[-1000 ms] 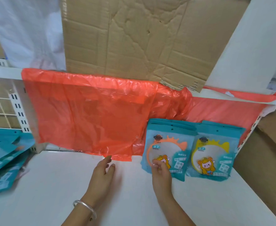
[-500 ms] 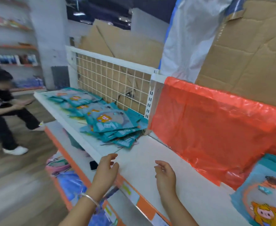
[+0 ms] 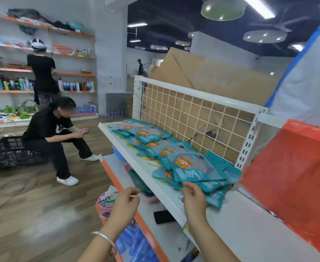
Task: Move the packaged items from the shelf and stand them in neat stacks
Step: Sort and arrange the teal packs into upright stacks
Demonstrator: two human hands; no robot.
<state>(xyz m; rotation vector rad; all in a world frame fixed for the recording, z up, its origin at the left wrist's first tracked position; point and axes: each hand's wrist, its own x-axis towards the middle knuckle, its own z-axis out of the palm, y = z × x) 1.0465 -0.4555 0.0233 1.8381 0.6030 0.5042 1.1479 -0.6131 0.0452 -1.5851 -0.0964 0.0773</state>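
Many packets [image 3: 189, 167]: heaped flat, one o'clock on shelf [image 3: 155, 188].
Right hand [image 3: 194, 200]: pinching nearest packet's edge, pick-up step.
Left hand [image 3: 126, 202]: loosely curled, empty.
Next: lift, stand upright.

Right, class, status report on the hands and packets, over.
Left hand curled, off the shelf. Right hand at front packet's edge, grip unclear. Packets heaped flat. Nothing blocking.
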